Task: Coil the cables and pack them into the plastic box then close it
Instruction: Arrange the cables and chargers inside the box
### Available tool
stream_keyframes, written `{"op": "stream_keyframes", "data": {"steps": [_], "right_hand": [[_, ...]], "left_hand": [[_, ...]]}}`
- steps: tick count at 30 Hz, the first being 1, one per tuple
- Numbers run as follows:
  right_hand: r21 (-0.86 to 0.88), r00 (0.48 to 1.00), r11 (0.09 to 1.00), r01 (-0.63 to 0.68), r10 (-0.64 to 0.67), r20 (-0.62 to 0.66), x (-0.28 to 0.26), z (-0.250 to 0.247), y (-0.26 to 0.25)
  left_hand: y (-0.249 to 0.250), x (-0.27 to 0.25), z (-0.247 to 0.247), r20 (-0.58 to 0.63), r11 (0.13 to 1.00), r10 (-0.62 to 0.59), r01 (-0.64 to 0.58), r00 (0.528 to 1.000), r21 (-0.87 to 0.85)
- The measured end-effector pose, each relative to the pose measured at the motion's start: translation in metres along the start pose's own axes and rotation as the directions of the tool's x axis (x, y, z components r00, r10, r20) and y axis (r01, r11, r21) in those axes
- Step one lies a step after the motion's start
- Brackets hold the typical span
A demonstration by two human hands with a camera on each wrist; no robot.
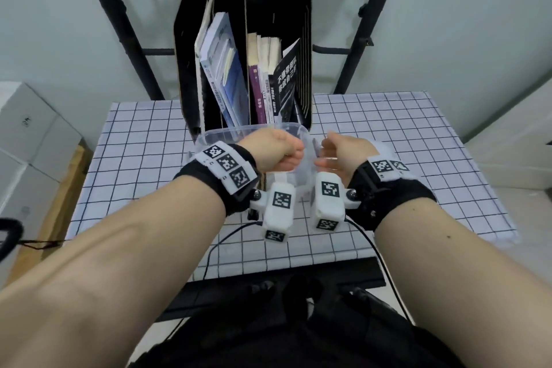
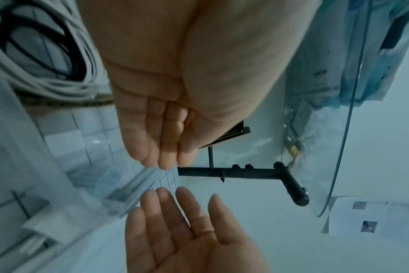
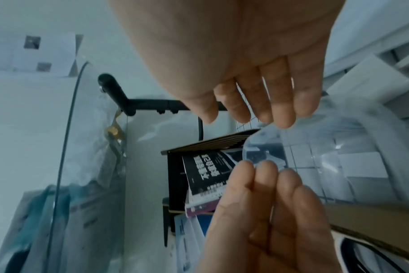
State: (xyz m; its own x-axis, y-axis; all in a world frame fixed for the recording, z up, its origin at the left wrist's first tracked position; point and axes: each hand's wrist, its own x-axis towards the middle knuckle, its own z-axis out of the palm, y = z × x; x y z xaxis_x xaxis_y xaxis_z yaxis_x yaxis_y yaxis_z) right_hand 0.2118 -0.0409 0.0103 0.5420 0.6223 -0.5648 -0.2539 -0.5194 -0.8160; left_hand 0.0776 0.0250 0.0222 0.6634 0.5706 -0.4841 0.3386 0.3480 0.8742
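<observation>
Both hands hover over the clear plastic box (image 1: pixel 219 134) on the checked table (image 1: pixel 388 140). The left hand (image 1: pixel 273 152) and right hand (image 1: pixel 343 152) hold nothing, fingers loose. White and black cables (image 2: pixel 58 73) lie coiled inside.

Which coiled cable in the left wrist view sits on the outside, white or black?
The white cable: its thick loops wrap outside the thinner black cable coiled within.
</observation>
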Motion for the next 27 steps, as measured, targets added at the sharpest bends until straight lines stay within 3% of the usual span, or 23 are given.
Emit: {"op": "stream_keyframes", "data": {"steps": [5,10,15,20,27], "right_hand": [[0.140,0.995,0.988,-0.057,0.067,-0.068,0.006,-0.041,0.005],[0.197,0.989,0.974,-0.109,0.126,-0.079,0.020,-0.071,0.020],[0.213,0.977,0.955,-0.206,0.214,-0.014,0.037,-0.072,0.033],[0.099,0.977,0.974,-0.206,0.198,0.080,0.055,-0.056,0.050],[-0.068,0.987,0.984,-0.163,0.163,-0.002,0.075,-0.031,0.073]], "left_hand": [[0.006,0.022,0.037,-0.114,0.995,-0.007,-0.004,0.993,-0.099],[0.011,0.039,0.064,-0.055,0.989,-0.033,0.025,0.998,-0.145],[0.005,0.057,0.068,-0.223,0.984,-0.061,0.020,0.973,-0.179],[-0.006,0.071,0.052,-0.339,0.979,-0.071,0.000,0.938,-0.205],[-0.016,0.071,0.030,-0.413,0.970,-0.077,-0.028,0.908,-0.242]]}}
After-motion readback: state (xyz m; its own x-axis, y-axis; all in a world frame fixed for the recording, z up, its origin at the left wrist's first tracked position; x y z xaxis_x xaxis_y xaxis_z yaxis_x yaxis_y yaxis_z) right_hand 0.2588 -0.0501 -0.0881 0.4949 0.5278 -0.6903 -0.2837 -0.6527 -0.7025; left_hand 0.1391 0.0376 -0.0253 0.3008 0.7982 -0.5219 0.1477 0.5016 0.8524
